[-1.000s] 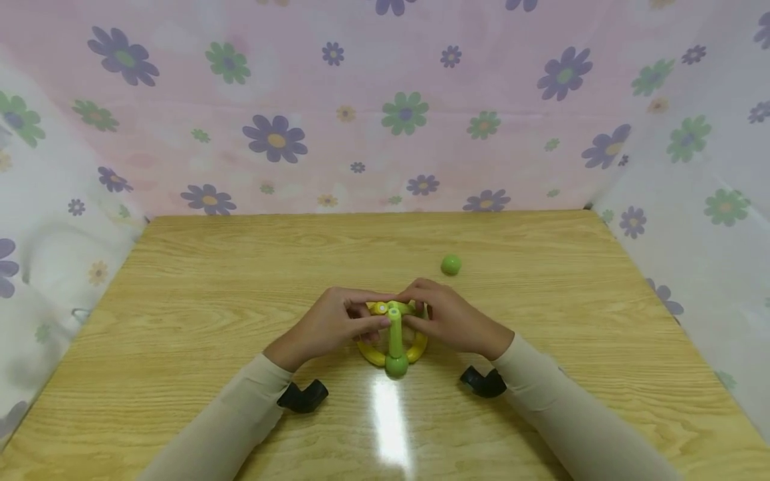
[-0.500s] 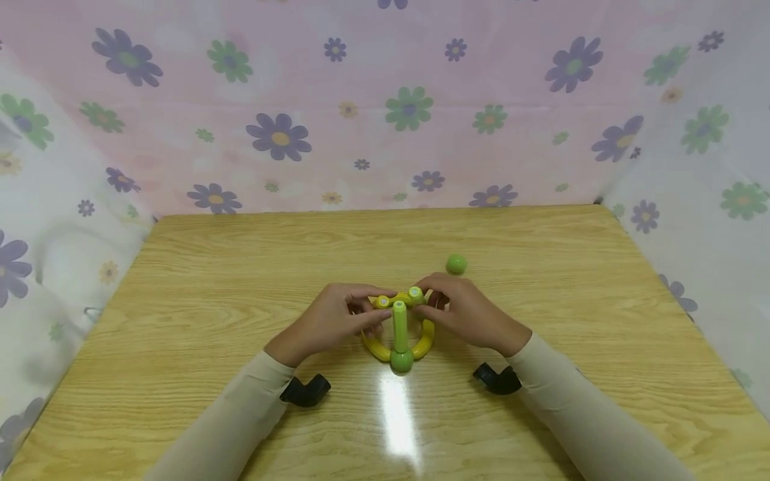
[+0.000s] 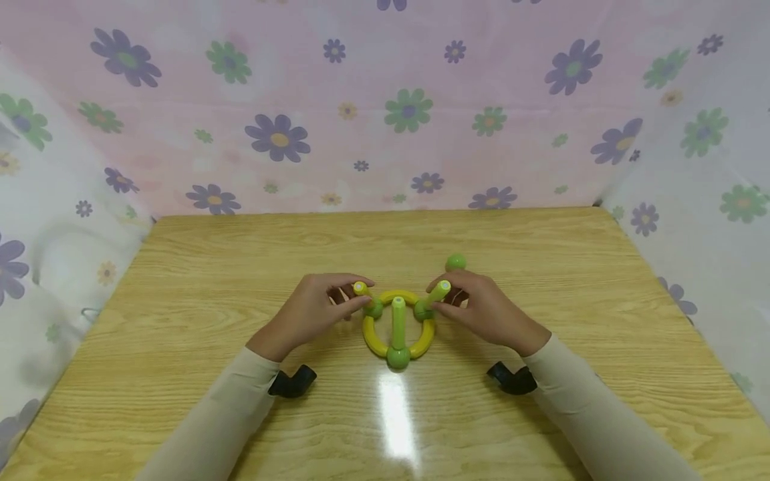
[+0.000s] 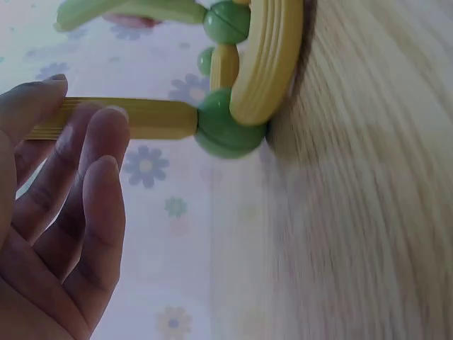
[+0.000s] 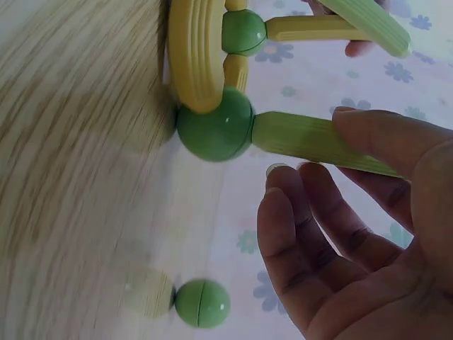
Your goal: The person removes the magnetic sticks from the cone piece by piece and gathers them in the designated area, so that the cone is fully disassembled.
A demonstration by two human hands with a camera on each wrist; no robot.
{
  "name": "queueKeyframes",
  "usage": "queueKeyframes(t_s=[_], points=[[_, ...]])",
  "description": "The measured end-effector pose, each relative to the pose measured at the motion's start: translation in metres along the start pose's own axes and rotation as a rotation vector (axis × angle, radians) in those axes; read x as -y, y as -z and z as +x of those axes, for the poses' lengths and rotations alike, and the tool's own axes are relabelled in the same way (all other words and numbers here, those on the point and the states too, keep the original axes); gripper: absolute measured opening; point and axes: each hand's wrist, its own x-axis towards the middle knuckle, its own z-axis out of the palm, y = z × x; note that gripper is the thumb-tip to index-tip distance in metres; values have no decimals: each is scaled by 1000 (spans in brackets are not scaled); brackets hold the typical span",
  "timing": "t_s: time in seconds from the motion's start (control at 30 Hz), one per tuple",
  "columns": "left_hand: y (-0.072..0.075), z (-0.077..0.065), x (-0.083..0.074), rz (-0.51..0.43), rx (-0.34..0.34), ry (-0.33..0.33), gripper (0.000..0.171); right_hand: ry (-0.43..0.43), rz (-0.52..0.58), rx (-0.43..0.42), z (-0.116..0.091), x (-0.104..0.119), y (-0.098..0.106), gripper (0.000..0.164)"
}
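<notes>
Moved apart, left grip [image 3: 308, 310] pinches yellow rod [image 4: 161, 119] and right grip [image 3: 486, 310] (likewise) green rod [image 5: 296, 136].

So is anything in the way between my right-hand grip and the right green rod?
Nothing visible: your right-hand grip holds the right green rod directly. The loose ball sits just beyond the grip, not between them.

The ring [image 3: 374, 339] lay on the bench [image 3: 252, 254], with a front ball [image 3: 398, 357], a back left ball [image 3: 374, 308] and a back right ball [image 3: 424, 310] in it. A stick [image 3: 398, 324] rose from each. A loose ball [image 3: 455, 261] sat behind the ring, to the right.
</notes>
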Motion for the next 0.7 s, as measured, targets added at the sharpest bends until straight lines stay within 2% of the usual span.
queueKeyframes(t_s=[0.1,0.3,0.43,0.7], points=[[2,0,3,37,-30,-12,25,-29,-4,2,-3,-3,4,20],[6,0,10,54,-50,26,22,-98,-13,19,-8,-9,9,20],[8,1,14,111,-62,41,17,-116,-17,18,-10,-12,11,19],[14,0,23,191,-23,52,19,-136,-5,39,-13,-17,14,11]])
